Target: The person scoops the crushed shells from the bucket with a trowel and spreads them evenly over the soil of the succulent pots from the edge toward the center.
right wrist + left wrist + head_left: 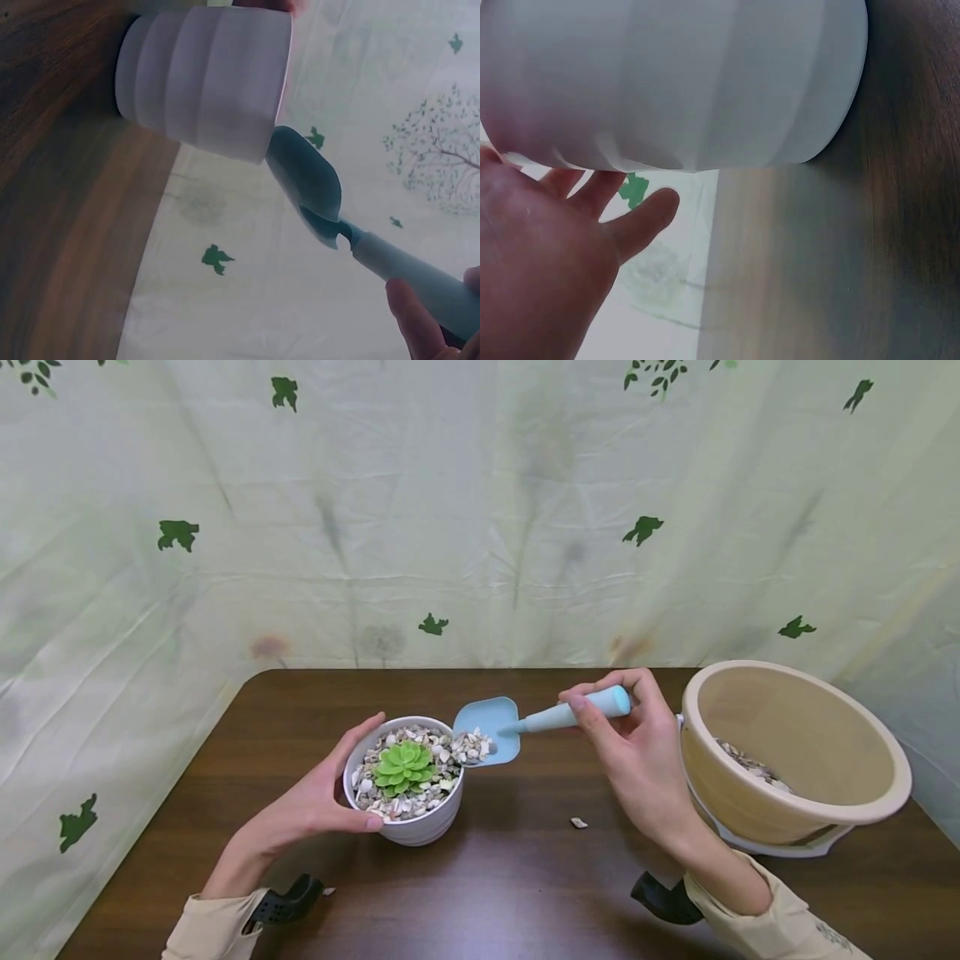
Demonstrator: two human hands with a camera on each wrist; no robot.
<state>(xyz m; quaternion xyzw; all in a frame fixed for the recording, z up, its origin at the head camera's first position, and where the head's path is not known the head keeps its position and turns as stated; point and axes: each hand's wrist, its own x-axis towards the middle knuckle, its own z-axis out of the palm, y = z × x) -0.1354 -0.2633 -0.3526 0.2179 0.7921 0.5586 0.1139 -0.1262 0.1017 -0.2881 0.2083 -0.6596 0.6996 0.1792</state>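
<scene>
A small white ribbed flower pot [423, 832] stands on the table, holding a green succulent [404, 767] ringed by pale pebbles [369, 793]. My left hand [322, 797] grips the pot from its left side, thumb at the near rim and fingers round the far side. By its handle, my right hand [637, 747] holds a light blue trowel [491, 727]. The trowel's blade tilts down against the pot's right rim, with some pebbles at its tip. In the right wrist view, the underside of the trowel [307, 176] meets the rim of the white pot [206, 82].
A large beige planter [765, 777] with pebbles inside stands on the right of the brown table [510, 877]. One loose pebble [578, 822] lies between the two pots, and another bit [328, 891] is by the left wrist. A leaf-patterned curtain [480, 527] hangs behind the table.
</scene>
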